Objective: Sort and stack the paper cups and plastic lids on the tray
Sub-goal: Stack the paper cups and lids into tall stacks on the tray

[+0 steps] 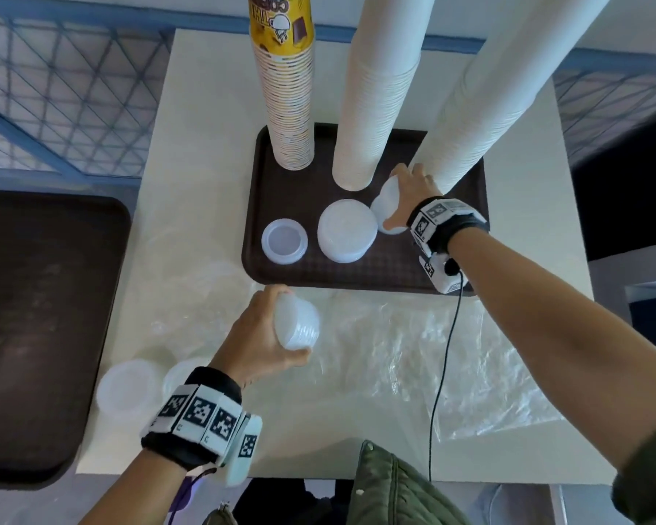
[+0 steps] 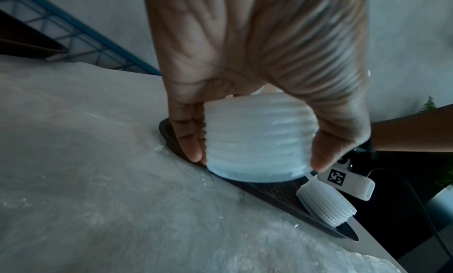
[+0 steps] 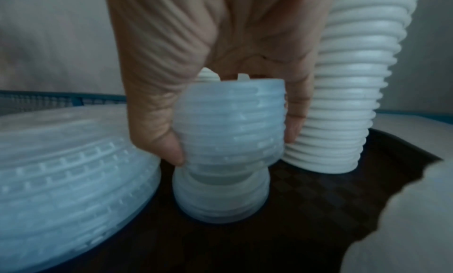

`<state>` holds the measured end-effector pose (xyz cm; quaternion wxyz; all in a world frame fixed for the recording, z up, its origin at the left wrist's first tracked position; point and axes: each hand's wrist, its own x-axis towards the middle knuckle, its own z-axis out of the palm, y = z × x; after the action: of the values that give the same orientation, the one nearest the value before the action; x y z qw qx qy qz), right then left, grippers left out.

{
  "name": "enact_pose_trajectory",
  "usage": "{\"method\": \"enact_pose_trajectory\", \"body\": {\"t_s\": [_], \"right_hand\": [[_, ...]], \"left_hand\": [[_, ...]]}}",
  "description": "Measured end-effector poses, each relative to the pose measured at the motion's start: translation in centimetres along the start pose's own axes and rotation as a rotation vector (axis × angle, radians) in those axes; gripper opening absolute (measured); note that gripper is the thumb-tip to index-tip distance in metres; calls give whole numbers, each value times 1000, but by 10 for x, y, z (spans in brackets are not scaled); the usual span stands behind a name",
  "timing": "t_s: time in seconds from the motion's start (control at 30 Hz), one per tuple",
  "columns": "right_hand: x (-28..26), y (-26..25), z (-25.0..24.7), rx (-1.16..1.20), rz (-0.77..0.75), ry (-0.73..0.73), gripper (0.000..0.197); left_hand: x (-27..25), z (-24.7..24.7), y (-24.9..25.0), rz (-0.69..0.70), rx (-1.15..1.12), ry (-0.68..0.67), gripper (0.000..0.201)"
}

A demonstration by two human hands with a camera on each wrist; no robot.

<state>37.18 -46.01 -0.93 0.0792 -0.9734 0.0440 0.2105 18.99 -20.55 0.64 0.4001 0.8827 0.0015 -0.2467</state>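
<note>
Lids in both hands, cups standing on the tray

Left hand (image 1: 260, 335) grips a short stack of translucent lids (image 1: 298, 324), fingers on one side, thumb on the other, held above the table (image 1: 205, 145) just short of the brown tray (image 1: 281, 274). Crinkled clear plastic wrap (image 1: 413, 346) lies on the table under and to the right of this hand. Behind its wrist, two more small lid stacks (image 1: 129, 386) rest on the table.

Right hand (image 1: 411, 191) clasps a second lid stack (image 3: 230, 130), thumb and fingers curled round it, over the tray; below it a few more lids (image 3: 220, 197) sit on the tray floor. Whether the held stack touches them is unclear. Just left of this hand lies a wide lid stack (image 1: 347, 231), then a smaller lid pile (image 1: 284, 240). Beyond the fingers rise three tall cup columns: one printed yellow (image 1: 286, 89), two plain white (image 1: 379, 89), the nearest white one (image 1: 481, 100) close against the knuckles.
</note>
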Motion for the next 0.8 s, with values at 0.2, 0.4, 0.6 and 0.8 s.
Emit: {"method": "enact_pose_trajectory", "body": {"t_s": [0.2, 0.4, 0.6, 0.8], "right_hand": [[15, 3, 10, 11, 6, -27, 86], [17, 1, 14, 35, 4, -39, 86], [16, 1, 13, 27, 12, -54, 83], [13, -2, 15, 26, 8, -41, 85]], "left_hand": [[5, -3, 4, -2, -23, -3, 72], [9, -4, 3, 4, -18, -12, 71], [14, -5, 0, 12, 11, -19, 73], [14, -8, -4, -6, 44, -10, 75]]}}
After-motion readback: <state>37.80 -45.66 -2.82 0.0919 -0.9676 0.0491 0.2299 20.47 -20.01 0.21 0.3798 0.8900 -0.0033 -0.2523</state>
